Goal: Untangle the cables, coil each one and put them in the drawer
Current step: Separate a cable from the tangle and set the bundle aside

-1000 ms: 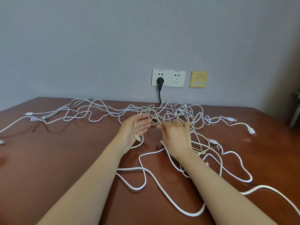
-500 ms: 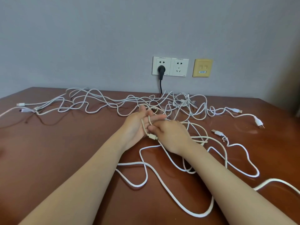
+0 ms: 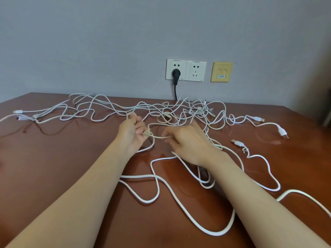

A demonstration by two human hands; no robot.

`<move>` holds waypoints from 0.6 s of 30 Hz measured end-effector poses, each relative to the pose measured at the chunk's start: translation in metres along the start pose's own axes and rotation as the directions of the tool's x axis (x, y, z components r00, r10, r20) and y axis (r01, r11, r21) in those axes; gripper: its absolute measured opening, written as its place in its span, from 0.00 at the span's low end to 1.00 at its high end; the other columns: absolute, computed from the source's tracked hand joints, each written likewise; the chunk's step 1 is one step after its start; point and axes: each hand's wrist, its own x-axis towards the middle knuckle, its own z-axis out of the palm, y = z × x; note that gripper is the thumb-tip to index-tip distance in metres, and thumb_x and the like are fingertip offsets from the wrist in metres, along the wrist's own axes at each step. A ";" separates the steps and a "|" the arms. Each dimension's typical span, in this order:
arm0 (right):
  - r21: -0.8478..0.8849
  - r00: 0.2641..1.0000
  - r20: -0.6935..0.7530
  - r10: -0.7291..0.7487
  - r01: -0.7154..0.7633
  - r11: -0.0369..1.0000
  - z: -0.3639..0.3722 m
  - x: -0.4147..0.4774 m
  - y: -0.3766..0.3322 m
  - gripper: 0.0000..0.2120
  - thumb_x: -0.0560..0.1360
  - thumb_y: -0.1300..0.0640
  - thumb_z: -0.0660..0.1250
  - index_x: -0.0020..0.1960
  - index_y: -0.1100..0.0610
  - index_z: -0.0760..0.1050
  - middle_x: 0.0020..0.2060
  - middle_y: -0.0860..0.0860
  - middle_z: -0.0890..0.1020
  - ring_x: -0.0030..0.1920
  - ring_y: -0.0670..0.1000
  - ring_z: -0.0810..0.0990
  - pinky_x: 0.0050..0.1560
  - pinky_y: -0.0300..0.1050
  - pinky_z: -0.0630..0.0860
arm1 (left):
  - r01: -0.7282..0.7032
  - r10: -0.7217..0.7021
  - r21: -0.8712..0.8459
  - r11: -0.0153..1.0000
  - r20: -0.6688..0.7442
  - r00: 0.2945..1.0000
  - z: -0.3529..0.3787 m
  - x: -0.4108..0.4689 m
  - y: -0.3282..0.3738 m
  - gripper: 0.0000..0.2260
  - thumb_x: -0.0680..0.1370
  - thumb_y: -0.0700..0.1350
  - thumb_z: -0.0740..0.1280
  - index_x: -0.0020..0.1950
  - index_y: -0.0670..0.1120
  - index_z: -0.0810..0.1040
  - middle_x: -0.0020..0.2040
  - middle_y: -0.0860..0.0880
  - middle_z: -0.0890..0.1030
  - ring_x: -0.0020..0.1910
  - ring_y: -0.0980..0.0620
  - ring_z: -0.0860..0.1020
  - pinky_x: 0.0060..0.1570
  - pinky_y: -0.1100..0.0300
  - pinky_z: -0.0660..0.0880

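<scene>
Two hands: left hand [image 3: 131, 136] and right hand [image 3: 189, 143], below the socket [image 3: 186, 69], have moved apart.
Fingers: both hands curl around one beige cable [image 3: 161, 137], now stretched between them.
Cables: the tangle [image 3: 179, 111] lies below the socket; I judge the untangling has only begun.

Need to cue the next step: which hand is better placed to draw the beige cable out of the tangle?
Probably the right hand: it pinches the beige cable on the side nearest the tangle. The left hand holds the connector end, so it anchors.
</scene>
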 end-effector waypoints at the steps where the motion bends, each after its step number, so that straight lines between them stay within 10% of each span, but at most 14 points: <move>1: -0.013 1.000 -0.013 -0.012 0.012 1.000 -0.002 0.000 0.001 0.08 0.79 0.54 0.57 0.51 0.53 0.74 0.43 0.49 0.79 0.51 0.54 0.76 0.49 0.45 0.59 | -0.024 0.023 -0.032 0.999 -0.041 0.999 -0.002 0.002 0.004 0.18 0.84 0.45 0.49 0.35 0.45 0.62 0.17 0.54 0.58 0.13 0.59 0.56 0.17 0.71 0.60; 6: 0.508 0.992 0.021 0.122 -0.116 0.854 -0.011 0.000 0.004 0.07 0.72 0.52 0.70 0.37 0.46 0.75 0.30 0.46 0.75 0.33 0.46 0.73 0.41 0.43 0.68 | -0.061 0.074 0.142 0.988 -0.088 0.993 -0.014 0.008 0.020 0.18 0.84 0.45 0.47 0.34 0.47 0.60 0.16 0.54 0.58 0.12 0.60 0.54 0.12 0.69 0.52; 12: 0.723 0.983 0.001 0.183 -0.127 0.679 -0.013 0.001 -0.005 0.10 0.76 0.57 0.66 0.36 0.54 0.78 0.24 0.44 0.72 0.26 0.40 0.71 0.34 0.33 0.73 | -0.025 0.014 0.521 0.853 0.025 1.000 0.005 -0.003 0.004 0.16 0.83 0.49 0.50 0.37 0.47 0.63 0.18 0.56 0.59 0.14 0.61 0.54 0.13 0.70 0.49; 18: 0.839 0.950 -0.027 0.312 -0.148 0.524 -0.011 0.005 -0.002 0.14 0.77 0.57 0.63 0.34 0.59 0.77 0.24 0.51 0.71 0.30 0.52 0.71 0.37 0.47 0.69 | 0.022 -0.222 0.701 0.712 0.195 0.955 0.027 -0.019 -0.014 0.28 0.80 0.63 0.44 0.31 0.45 0.65 0.20 0.52 0.63 0.15 0.60 0.55 0.19 0.73 0.49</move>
